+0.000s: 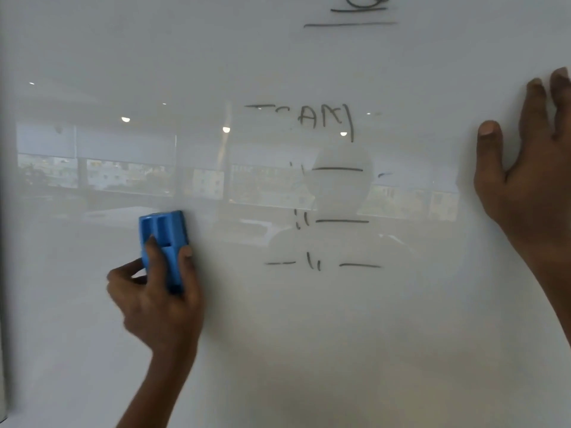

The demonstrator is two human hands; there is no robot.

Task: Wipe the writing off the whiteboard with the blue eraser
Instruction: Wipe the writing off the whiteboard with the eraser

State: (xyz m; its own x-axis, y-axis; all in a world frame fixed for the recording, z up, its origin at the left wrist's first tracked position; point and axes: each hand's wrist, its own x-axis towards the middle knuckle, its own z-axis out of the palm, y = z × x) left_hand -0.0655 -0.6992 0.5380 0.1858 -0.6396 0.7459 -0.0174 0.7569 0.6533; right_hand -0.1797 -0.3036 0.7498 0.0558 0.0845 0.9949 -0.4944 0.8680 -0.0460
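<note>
A glossy whiteboard (309, 335) fills the view. My left hand (157, 301) grips the blue eraser (163, 239) and presses it flat on the board at the lower left. Black writing (327, 118) stands in the middle of the board, partly rubbed out, with short dashes and lines (340, 220) below it. More black strokes (358, 10) sit at the top edge. My right hand (525, 180) rests flat on the board at the right, fingers spread and holding nothing. The eraser is well to the left of the remaining marks.
The board's dark left edge (2, 273) runs down the left side of the view. The surface reflects a room with windows and ceiling lights (125, 119).
</note>
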